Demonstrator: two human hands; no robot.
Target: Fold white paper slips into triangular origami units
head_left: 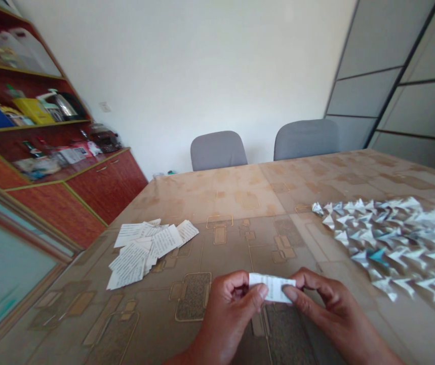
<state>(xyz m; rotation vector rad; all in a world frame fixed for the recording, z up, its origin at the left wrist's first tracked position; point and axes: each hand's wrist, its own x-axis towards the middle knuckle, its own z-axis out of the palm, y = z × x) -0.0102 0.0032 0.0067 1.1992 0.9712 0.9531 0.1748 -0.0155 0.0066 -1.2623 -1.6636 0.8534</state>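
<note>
1. Left hand [229, 310], lower center: thumb and fingers pinching left end of printed paper strip [274, 287].
2. Right hand [325, 304], lower right of center: same pinch, right end.
3. Strip spans between both, lower center of frame.

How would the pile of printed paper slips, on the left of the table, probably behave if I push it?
The paper slips would probably slide apart, because they overlap loosely. Each one looks thin, so likely light and easily bent. Rolling seems unlikely, since they lie flat.
</note>
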